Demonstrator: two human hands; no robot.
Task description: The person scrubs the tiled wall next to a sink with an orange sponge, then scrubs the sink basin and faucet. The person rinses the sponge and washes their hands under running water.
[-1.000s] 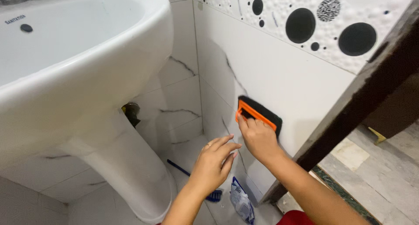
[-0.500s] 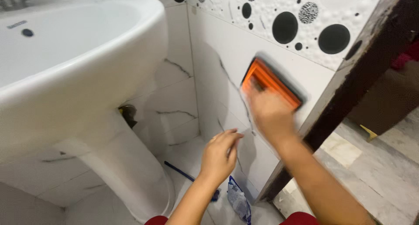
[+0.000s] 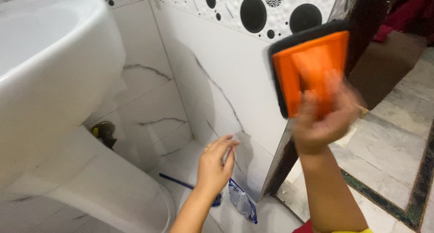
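Two hands were up in front of the tiled wall (image 3: pixel 235 75). The right hand (image 3: pixel 323 120) was clenched round the handle of an orange scrubbing pad (image 3: pixel 312 68) with a black underside, holding it high, level with the top of the plain marble-look tiles and just under the band of black circles — the hand and pad were blurred, so I could not tell whether the black face was pressed to the wall or only close to it. The left hand (image 3: pixel 216 163) was lower and well to the left of the pad, released, fingers loosely curved and holding nothing, its fingertips close to the wall tile (touching or not, I could not tell).

Below the left hand, on the floor by the foot of the wall, lay a blue-handled brush (image 3: pixel 185 183) and, just beside it, a small blue-and-white sachet (image 3: pixel 242 201). Further left of that hand stood a white pedestal basin (image 3: pixel 54 70), its bowl overhanging and its column (image 3: pixel 104 188) taking up the near corner; a dark pipe fitting (image 3: pixel 103 131) showed in the wall behind it. Just behind the right hand ran a dark wooden door frame (image 3: pixel 357 20) — the pad overlapped its edge. Beyond the frame, right of the right forearm, the floor (image 3: pixel 389 142) was pale stone slabs with a dark green border strip.
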